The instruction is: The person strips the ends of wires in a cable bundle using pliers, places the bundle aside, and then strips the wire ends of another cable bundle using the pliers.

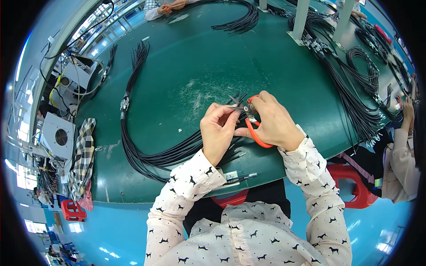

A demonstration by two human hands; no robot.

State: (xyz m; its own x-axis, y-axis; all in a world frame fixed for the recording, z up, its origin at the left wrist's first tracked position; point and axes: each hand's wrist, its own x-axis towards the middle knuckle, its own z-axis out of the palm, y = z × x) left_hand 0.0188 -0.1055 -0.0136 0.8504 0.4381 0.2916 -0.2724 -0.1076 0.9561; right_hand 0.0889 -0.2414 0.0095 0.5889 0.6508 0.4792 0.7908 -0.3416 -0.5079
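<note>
My right hand point(277, 119) is closed around the orange handles of a pair of scissors point(256, 133), whose blades stand apart and point to the left. Close by, my left hand point(218, 128) pinches the end of a thin black cable near the blades. A bundle of black cables point(164, 155) curves over the green table point(151, 88) and passes under my hands. Loose cable ends show just beyond and below my fingers. Pale thread-like scraps point(199, 95) are scattered on the table beyond my left hand.
More black cable bundles point(341, 84) lie along the right, around white posts point(301, 20). Another person's hands point(171, 6) are at the far edge, and a second person point(401, 155) sits at right. A checked cloth point(83, 155) hangs at left beside a white machine point(57, 135).
</note>
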